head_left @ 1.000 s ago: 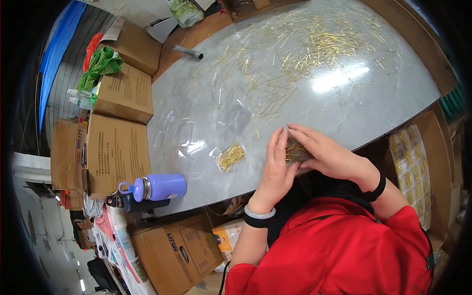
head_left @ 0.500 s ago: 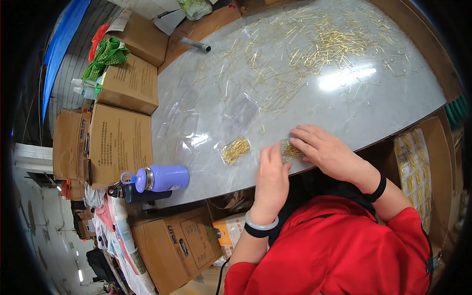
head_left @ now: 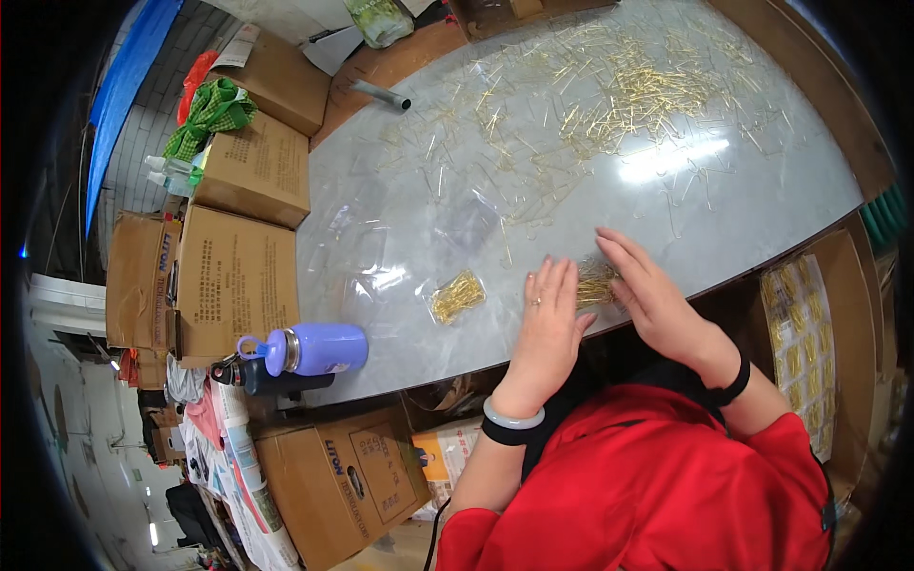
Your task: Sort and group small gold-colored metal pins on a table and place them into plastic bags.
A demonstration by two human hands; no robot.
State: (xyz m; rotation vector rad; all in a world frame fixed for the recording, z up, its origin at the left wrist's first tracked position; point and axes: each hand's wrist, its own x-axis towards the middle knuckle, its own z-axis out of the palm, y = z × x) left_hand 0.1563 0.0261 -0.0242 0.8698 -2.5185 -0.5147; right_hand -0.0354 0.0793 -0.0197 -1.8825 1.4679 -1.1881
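Gray, glossy tabletop (head_left: 738,221) extends forward of the left hand (head_left: 547,343) and right hand (head_left: 662,309), partly masked by glare. From my remote station I log, left to right: Far left of the left hand, cardboard boxes (head_left: 238,281) line the table edge, presumably as a side barrier. Nearer, a violet bottle (head_left: 328,348) partly conceals a black bottle (head_left: 286,381). Between these and the left hand lies a packet of gold wires (head_left: 457,296), likely set aside to leave the palms room. Ahead of it, clear plastic pieces (head_left: 471,214) overlap; transparency prevents my counting them. Left hand: unclenched, fingers extended beside the wire bundle (head_left: 596,285). This bundle lies between both hands near the close table edge, apparently flanked to keep its wires aligned. I cannot tell whether the palms press it, nor whether plastic encloses it. Right hand: unclenched, fingers extended, covering the bundle's right end; its thumb is hard to make out. Forward of it: loose gold wires (head_left: 657,95), spread probably for reach; individual pieces blur together. Right of it: a carton (head_left: 849,324) of packeted wires (head_left: 800,352), cut off by the lens rim.
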